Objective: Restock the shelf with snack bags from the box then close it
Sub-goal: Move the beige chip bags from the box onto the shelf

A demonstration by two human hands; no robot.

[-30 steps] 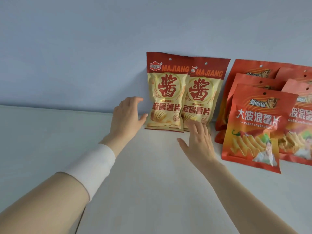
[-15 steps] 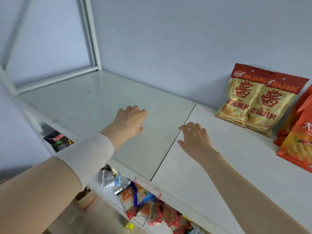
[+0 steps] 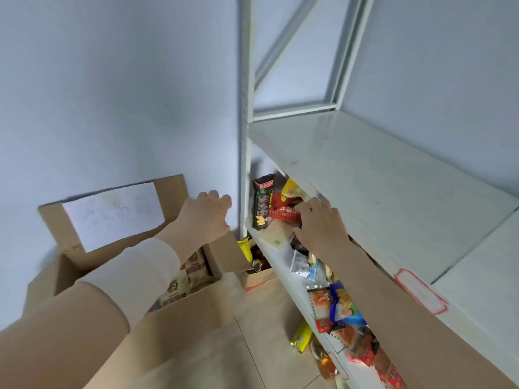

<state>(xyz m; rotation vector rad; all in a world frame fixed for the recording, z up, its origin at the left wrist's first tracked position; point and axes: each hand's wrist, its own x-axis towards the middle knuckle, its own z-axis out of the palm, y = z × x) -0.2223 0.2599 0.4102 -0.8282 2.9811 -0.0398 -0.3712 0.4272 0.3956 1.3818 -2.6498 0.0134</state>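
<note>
2 hands, both empty, had left the upper shelf board [image 3: 379, 192], where 1 second before they were straightening the yellow bags against the wall; those bags were no more in view. The view had turned down and to the left, to the open box [image 3: 182, 313] on the floor. The left hand [image 3: 206, 217] hung above the box with fingers loosely bent, holding nothing. The right hand [image 3: 317, 224] was below the board, in front of a red pack [image 3: 280, 213] on the lower shelf (if it touched the pack, I could not tell), also with relaxed fingers. The snack bags [image 3: 193, 272] lay inside the box, between its raised flaps. In my judgement the last placing was finished and the next fetch from the box was starting; closing was not yet due.
</note>
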